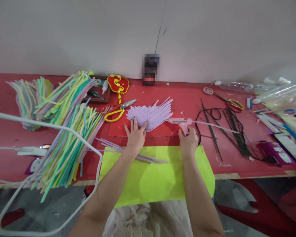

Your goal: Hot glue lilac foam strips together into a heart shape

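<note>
My left hand (136, 136) rests its spread fingertips on the lower left part of a feather-shaped fan of lilac pipe cleaners (154, 115). The fan lies on a red board (118, 130), its strands angling out both ways from a middle line. My right hand (188, 141) is wrapped round the handle of a pink hot glue gun (180, 121). The gun's nozzle points left at the fan's right edge; whether it touches I cannot tell. A clear glue stick (214, 125) juts from its back. Loose lilac pipe cleaners (148, 158) lie under my left forearm.
Bundles of coloured pipe cleaners (66, 144) fill the left side, behind a white cable (85, 141). Scissors (118, 110) lie beyond the fan. A lime-green sheet (158, 181) covers the table's front edge. Dark stems (236, 135), more scissors (233, 103) and plastic packaging (278, 93) lie right.
</note>
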Demonstrator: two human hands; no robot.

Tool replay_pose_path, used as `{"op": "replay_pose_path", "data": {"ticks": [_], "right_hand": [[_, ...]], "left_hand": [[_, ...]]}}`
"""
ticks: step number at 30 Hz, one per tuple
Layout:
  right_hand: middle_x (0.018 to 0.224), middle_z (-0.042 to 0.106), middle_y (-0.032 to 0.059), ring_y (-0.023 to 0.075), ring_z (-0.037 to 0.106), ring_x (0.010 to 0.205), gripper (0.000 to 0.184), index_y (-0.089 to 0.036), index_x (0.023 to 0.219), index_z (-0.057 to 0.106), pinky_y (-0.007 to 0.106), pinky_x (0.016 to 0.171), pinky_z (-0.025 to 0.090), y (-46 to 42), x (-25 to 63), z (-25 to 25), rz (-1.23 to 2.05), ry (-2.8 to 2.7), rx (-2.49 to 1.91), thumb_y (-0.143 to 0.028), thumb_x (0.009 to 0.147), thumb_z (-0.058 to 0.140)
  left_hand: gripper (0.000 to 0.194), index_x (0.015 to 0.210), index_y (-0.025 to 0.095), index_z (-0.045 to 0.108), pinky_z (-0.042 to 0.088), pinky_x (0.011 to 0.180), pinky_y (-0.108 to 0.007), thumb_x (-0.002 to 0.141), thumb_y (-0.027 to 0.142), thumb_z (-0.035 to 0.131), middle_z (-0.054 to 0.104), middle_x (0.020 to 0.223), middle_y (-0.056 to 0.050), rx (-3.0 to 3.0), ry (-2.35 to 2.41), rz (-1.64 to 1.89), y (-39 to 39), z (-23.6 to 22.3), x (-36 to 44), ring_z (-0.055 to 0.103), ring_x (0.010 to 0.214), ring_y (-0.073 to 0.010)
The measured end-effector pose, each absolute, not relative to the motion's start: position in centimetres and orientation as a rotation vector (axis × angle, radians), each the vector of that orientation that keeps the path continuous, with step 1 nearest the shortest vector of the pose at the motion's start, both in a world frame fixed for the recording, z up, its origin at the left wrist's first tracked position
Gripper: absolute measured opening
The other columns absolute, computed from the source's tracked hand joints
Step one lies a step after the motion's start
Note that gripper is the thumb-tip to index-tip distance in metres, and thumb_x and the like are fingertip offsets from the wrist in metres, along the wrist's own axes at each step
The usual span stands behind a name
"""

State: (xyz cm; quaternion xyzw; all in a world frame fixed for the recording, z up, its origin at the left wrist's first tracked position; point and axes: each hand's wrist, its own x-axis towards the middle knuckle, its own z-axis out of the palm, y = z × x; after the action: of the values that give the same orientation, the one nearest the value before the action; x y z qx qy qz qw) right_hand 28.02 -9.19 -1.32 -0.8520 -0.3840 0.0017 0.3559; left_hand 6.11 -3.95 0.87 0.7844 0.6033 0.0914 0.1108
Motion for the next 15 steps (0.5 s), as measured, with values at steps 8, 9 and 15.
{"op": "replay_pose_path", "data": {"ticks": [8,9,15], "right_hand": [[0.107,0.066,0.0137,0.0250,0.061,0.089,0.039,-0.018,0.107,0.060,0.036,0.077,0.044,-9.26,28.00,-1.19,-0.011,-0.968,-2.230,-0.041,0.076,0.055],[0.107,0.066,0.0140,0.0250,0.061,0.089,0.039,-0.017,0.107,0.060,0.036,0.077,0.044,-9.24,28.01,-1.20,-0.012,-0.970,-2.227,-0.041,0.076,0.055],[0.107,0.067,0.0141,0.0251,0.060,0.088,0.040,-0.016,0.107,0.060,0.036,0.078,0.044,-9.09,28.16,-1.35,-0.024,-0.984,-2.207,-0.041,0.076,0.054]], "left_hand": [[0.045,0.139,0.035,0.046,0.015,0.111,-0.064,0.094,0.028,0.043,0.024,0.157,-0.013,2.302,1.772,0.278,-3.93,0.60,6.05,0.020,0.145,-0.0321],[0.045,0.139,0.035,0.046,0.015,0.111,-0.064,0.094,0.028,0.043,0.024,0.156,-0.014,2.306,1.773,0.284,-3.93,0.52,6.05,0.020,0.145,-0.0321],[0.046,0.139,0.034,0.045,0.015,0.111,-0.064,0.094,0.028,0.044,0.023,0.156,-0.015,2.320,1.770,0.302,-3.93,0.35,6.06,0.021,0.144,-0.0325]]}}
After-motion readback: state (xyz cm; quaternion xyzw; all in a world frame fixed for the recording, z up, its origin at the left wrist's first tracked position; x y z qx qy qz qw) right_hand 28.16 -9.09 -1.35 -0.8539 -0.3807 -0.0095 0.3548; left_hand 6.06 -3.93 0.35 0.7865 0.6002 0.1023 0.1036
